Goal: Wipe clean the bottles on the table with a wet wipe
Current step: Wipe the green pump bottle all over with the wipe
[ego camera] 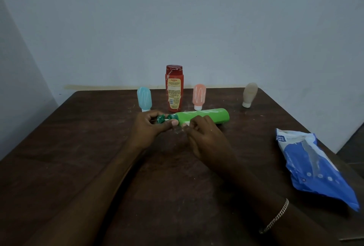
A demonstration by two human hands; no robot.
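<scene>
A green bottle (206, 116) is held lying sideways just above the dark wooden table (78, 147), its dark green cap pointing left. My left hand (149, 127) grips the cap end and neck. My right hand (204, 137) pinches a small white wet wipe (187, 123) against the bottle's near side. Behind stand a red bottle (174, 88), a light blue bottle (144, 99) and a pink bottle (199, 97), each streaked with white marks. A beige bottle (249, 94) stands apart at the back right.
A blue pack of wet wipes (315, 169) lies at the table's right edge. A plain wall rises right behind the table's far edge. A chain bracelet (275, 217) sits on my right wrist.
</scene>
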